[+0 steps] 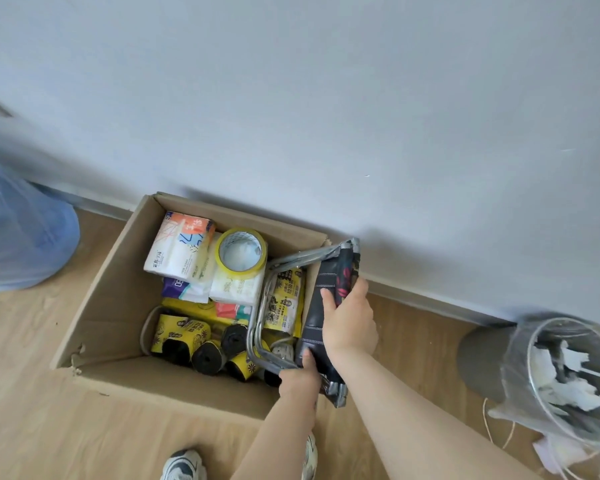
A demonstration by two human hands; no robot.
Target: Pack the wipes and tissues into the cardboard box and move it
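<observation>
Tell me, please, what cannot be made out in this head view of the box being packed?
- Cardboard box: lower layers hidden under tissue packs, tape roll and black rolls.
- Folded stool: far side hidden by right hand and left hand.
- Blue bag: blurred, cut off by left edge.
- Waste bin: cut off by right edge.
- Pack lettering: too small.

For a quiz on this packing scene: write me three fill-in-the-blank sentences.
1. The tape roll lies inside the ___.
2. Both hands, left and right, hold a folded ___.
3. The bin stands to the box's ___.

Missing words: box; stool; right
</observation>
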